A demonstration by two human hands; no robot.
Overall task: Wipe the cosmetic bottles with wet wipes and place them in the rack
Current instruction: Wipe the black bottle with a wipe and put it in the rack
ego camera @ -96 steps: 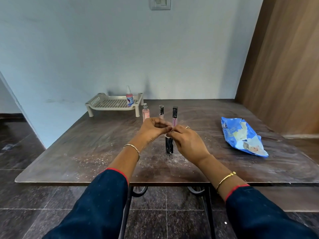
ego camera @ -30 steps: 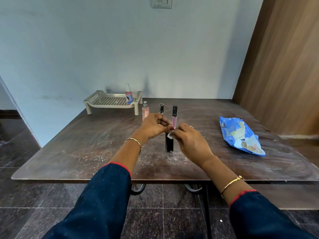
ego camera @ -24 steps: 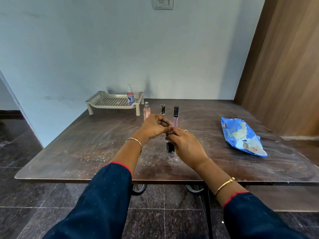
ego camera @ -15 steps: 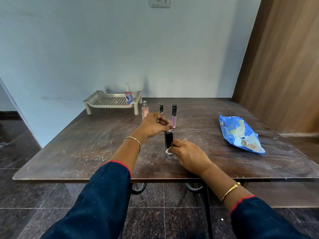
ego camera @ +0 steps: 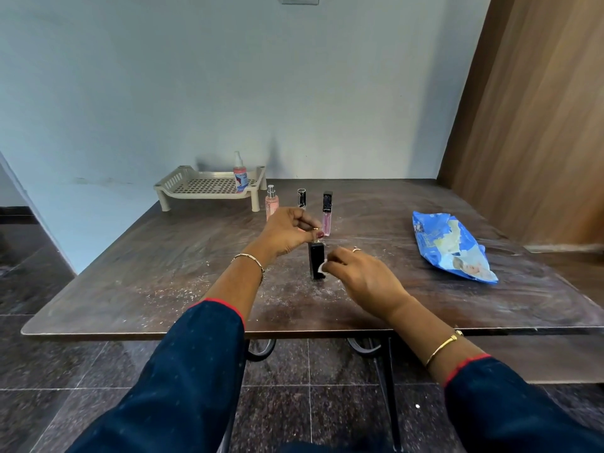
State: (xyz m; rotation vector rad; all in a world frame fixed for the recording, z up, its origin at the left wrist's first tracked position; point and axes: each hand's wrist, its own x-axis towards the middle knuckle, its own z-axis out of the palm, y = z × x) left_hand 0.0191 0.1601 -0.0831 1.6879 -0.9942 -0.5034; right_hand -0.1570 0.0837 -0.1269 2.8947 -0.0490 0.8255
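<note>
Well in front of the rack [ego camera: 209, 188], the black bottle [ego camera: 316, 259] stands upright, left hand [ego camera: 287, 233] pinching its cap, right hand [ego camera: 362, 276] pinching a wet wipe [ego camera: 322, 266] against its side; a hard sideways rub could, I'd say, topple it.

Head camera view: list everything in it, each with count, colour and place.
table: one, dark brown, fills the middle
rack: one, beige, table's far left
spray bottle: one, white with reddish label, standing in the rack
pink bottle: one, beside the rack's front right leg
black-capped tube: one, right of the pink bottle
lip gloss tube: one, pink with black cap, right again
black bottle: one, upright at table centre
wet wipe: one, white, against the black bottle
wipes packet: one, blue, table's right
left hand: pinches the black bottle's top
right hand: pinches the wet wipe
</note>
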